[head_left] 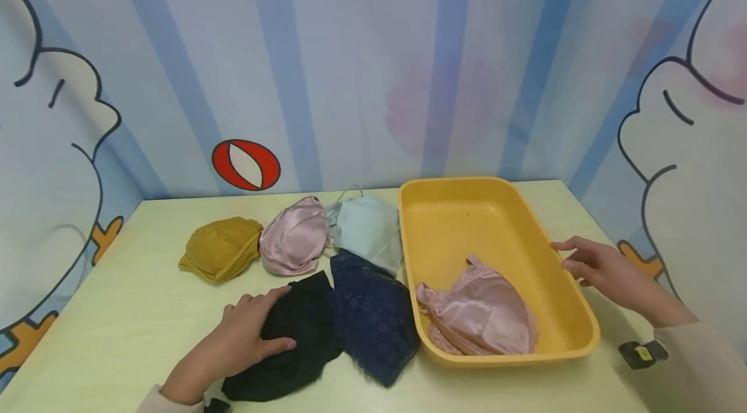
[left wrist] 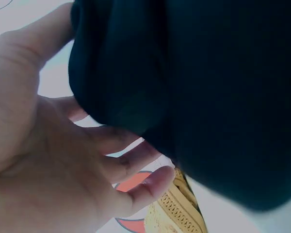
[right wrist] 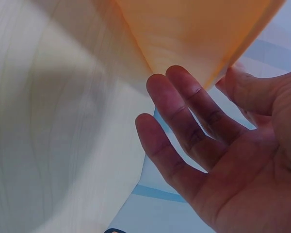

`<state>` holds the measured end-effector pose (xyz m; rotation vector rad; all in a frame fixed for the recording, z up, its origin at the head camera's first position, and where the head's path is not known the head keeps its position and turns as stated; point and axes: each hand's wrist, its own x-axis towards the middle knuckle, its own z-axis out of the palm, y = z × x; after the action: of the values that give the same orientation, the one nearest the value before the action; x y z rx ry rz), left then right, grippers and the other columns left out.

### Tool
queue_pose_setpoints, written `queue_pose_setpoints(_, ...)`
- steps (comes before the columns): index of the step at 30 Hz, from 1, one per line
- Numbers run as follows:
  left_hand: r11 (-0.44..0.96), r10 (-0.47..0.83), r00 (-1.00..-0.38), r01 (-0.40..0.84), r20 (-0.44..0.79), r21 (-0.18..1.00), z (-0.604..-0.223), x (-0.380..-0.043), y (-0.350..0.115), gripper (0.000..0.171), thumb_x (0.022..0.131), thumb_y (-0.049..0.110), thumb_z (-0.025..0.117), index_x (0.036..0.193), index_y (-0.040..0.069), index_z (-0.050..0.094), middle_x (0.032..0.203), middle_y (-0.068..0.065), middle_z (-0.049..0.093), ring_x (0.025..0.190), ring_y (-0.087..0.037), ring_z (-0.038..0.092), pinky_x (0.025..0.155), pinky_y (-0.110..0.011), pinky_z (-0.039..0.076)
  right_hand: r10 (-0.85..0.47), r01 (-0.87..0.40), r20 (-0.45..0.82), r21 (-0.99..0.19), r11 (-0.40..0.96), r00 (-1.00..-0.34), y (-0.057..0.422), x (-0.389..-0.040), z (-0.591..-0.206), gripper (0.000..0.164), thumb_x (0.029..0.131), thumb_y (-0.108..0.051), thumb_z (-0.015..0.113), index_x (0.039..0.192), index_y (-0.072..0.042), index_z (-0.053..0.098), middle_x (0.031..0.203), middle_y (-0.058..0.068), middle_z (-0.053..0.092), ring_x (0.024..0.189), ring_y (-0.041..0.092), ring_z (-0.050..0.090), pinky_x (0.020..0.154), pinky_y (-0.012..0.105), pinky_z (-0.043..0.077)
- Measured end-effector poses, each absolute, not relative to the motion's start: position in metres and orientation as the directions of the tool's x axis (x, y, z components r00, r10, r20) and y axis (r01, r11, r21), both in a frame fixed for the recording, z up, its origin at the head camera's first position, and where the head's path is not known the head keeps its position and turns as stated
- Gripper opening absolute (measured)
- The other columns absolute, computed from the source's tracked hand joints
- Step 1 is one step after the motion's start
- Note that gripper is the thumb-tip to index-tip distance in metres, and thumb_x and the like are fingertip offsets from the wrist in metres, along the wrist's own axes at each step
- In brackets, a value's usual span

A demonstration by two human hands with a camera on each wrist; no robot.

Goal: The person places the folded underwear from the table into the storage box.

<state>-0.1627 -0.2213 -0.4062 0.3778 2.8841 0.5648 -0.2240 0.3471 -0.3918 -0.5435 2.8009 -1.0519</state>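
My left hand [head_left: 245,338] lies at the left edge of a black bra [head_left: 297,335], its thumb over the fabric. In the left wrist view the dark cloth [left wrist: 194,87] covers some fingertips; the other fingers are spread and loosely bent. My right hand [head_left: 607,270] touches the right rim of a yellow plastic basin [head_left: 478,205] with relaxed fingers. Below the rim, the right wrist view shows several fingers [right wrist: 172,104] beside the basin's outer wall [right wrist: 184,34]. A pink satin bra [head_left: 481,312] sits inside the basin's near end.
Left of the basin lie a navy lace bra [head_left: 373,316], a pale mint bra [head_left: 367,228], another pink satin bra [head_left: 296,238] and a mustard bra [head_left: 222,247]. They rest on a light wooden table [head_left: 117,309]. A striped cartoon wall [head_left: 362,76] stands behind.
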Motion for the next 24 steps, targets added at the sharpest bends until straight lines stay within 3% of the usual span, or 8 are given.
queue_pose_setpoints(24, 0.869, 0.316, -0.947, 0.263, -0.060, 0.419, -0.4073, -0.1640, -0.2131, 0.060, 0.077, 0.022, 0.079, 0.129, 0.016, 0.050, 0.112, -0.004, 0.062, 0.103, -0.027, 0.056, 0.078, -0.047, 0.030, -0.337, -0.262, 0.010, -0.648, 0.715, -0.941, 0.3453, -0.2244, -0.3899, 0.036, 0.098, -0.021, 0.053, 0.129, -0.003, 0.052, 0.112, 0.017, 0.064, 0.089, 0.019, 0.064, 0.068, 0.034, 0.054)
